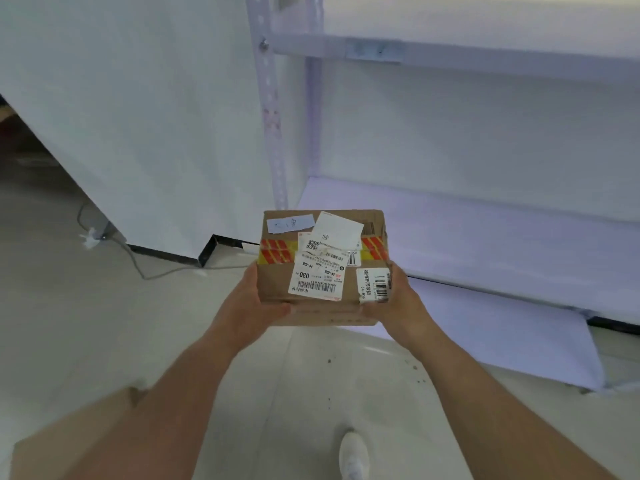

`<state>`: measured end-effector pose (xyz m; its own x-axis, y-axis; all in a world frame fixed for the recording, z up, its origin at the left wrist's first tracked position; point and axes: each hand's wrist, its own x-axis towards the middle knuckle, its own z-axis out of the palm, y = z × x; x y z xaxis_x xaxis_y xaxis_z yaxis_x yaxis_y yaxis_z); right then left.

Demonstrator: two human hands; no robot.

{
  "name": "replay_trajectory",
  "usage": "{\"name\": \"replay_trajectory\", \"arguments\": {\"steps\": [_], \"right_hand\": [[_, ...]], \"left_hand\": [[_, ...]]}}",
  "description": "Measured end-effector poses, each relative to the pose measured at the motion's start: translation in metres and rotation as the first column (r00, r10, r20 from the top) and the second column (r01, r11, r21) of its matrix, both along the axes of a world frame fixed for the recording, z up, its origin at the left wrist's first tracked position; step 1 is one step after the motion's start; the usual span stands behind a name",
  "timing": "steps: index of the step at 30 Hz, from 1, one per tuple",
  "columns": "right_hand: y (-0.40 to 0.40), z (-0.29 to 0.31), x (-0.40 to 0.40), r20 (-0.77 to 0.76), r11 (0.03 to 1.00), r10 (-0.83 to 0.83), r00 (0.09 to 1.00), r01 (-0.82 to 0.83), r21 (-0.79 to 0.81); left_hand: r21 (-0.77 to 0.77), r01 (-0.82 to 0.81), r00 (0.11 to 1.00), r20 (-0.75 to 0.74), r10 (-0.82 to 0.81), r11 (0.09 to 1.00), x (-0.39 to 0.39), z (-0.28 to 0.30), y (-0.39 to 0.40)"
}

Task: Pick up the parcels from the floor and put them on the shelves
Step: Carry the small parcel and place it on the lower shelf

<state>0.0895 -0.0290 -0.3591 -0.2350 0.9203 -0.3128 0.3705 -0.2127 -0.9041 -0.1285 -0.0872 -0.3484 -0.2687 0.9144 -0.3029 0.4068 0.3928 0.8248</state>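
both arms stretched forward, holding a small cardboard parcel point(323, 265) in the air between the two hands, in front of the white shelves point(485, 233) and above the pale tiled floor point(69, 323)

left hand point(252, 306) pressed against the parcel's left side, thumb lying along the near left corner, fingers wrapped under and out of sight; right hand point(398, 299) clamped on the right side the same way, thumb on the near right edge beside a barcode sticker point(373, 284); both sets of fingers closed around the box, gripping it from opposite sides

top of the parcel crowded with stuck-on paper: a large white shipping label point(318, 275) with barcodes and the number 030, a smaller white slip point(337, 230) overlapping it at an angle, a pale handwritten note point(290, 222) near the far left corner, and a band of red and yellow tape point(277, 251) running across the middle

parcel level with the lowest shelf board, near its left front corner, just below the perforated metal upright point(273, 133); not resting on anything

another brown cardboard box point(76, 441) at the bottom left, partly hidden by the left forearm

a white shoe point(353, 455) on the floor at the bottom centre

a thin grey cable point(138, 261) trailing over the floor at the left, by the foot of a white panel point(138, 116)
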Motion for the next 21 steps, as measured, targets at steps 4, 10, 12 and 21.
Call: {"name": "replay_trajectory", "arguments": {"steps": [4, 10, 12, 21], "right_hand": [[0.026, -0.007, 0.02, 0.0, 0.999, -0.049, 0.999, 0.049, -0.003], [0.066, -0.017, 0.038, -0.012, 0.995, -0.099, 0.995, 0.099, -0.016], [0.08, -0.023, 0.043, -0.03, 0.993, -0.12, 0.992, 0.119, -0.027], [0.143, -0.051, 0.053, 0.041, 0.987, -0.163, 0.986, 0.164, -0.003]], "left_hand": [[-0.008, 0.048, 0.999, 0.007, -0.048, 0.999, 0.017, -0.009, 0.039], [-0.028, 0.112, 0.994, 0.011, -0.112, 0.993, 0.032, -0.026, 0.094], [-0.036, 0.129, 0.992, 0.006, -0.129, 0.991, 0.035, -0.032, 0.111], [-0.013, 0.219, 0.976, -0.008, -0.219, 0.976, 0.048, -0.056, 0.186]]}}
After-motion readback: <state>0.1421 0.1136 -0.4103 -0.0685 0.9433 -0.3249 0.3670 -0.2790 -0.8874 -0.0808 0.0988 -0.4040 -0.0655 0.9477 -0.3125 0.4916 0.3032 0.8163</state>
